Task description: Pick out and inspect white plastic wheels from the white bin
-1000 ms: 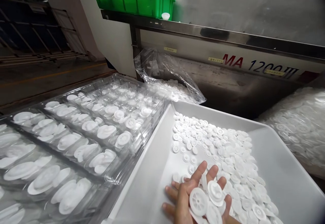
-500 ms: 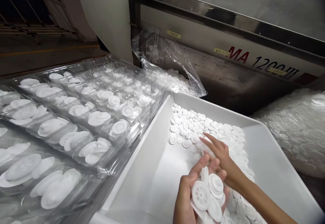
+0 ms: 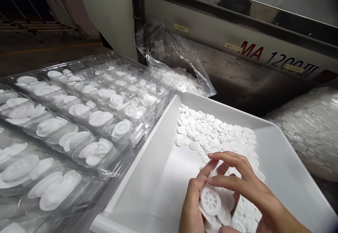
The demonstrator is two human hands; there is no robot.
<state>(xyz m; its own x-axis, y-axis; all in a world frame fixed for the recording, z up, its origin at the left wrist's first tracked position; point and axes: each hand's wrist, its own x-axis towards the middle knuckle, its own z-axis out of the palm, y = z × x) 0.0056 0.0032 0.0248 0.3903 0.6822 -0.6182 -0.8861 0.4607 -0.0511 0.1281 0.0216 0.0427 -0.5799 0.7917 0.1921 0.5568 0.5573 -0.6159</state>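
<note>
Here, hands (image 3: 224,190) half-curled around white discs (image 3: 211,200), inside grey bin's rim (image 3: 224,101), bare floor left.

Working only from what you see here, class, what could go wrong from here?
A white wheel might slip from the left hand, which cradles several, and get lost among similar ones in the white bin.
The right hand partly covers the handful, so a miscount could go unnoticed.
</note>
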